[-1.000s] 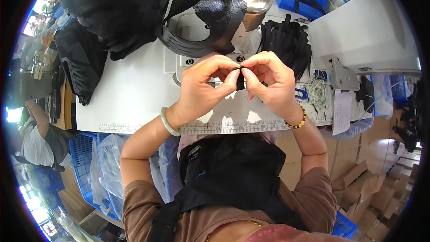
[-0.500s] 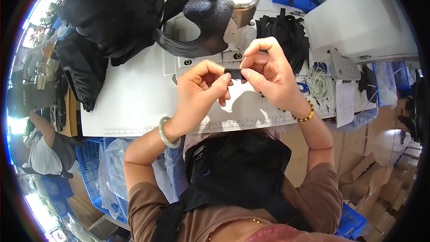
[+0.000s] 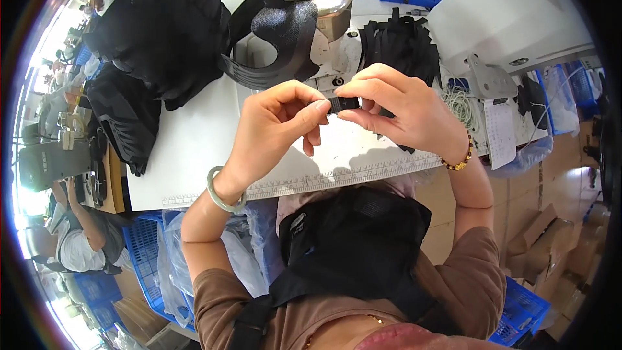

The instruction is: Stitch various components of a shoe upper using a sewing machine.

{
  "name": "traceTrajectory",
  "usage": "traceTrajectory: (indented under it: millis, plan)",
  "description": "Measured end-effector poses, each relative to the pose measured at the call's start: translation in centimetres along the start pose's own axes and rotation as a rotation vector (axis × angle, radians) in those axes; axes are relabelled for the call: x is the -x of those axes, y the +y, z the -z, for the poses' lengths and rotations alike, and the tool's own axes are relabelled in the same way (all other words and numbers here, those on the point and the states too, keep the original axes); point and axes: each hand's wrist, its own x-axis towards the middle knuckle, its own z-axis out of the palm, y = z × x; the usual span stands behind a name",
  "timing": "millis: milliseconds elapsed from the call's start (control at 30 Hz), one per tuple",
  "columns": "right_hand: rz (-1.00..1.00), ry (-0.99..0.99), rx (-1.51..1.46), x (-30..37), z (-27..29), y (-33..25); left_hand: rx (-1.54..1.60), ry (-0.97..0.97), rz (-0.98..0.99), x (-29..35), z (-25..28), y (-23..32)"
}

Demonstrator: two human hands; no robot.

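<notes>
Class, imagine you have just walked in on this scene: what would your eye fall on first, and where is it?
First come the two bare hands near the middle: the left hand and right hand hold a short black strap between them, over a white table. Next is the big heap of black fabric at upper left, then the bundle of black strips lying beyond the right hand.

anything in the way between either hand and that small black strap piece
Nothing visible. The left hand pinches one end of the black strap piece, and the right hand is right at its other end, with no object seen in between.
</notes>
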Motion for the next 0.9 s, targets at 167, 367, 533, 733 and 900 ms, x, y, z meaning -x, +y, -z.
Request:
traceTrajectory:
  millis: [167,367,533,733,900]
  plan:
    - [0.137,0.163,0.039,-0.3,-0.9,0.0,0.033,0.011,-0.043,0.5,0.2,0.9]
    - [-0.389,0.244,-0.596,-3.5,-1.1,-2.5,-0.035,0.299,-0.399,1.0,2.8,5.1]
    - [-0.463,0.427,-1.013,-5.7,-3.1,-2.0,-0.097,0.315,-0.427,-1.7,3.9,6.6]
    - [-0.384,0.477,-0.773,-4.4,-4.1,-0.8,-0.126,0.262,-0.225,-3.8,3.6,5.0]
    - [-0.336,0.476,-0.572,-4.3,-4.6,-0.8,-0.172,0.252,-0.194,-4.0,3.8,5.0]
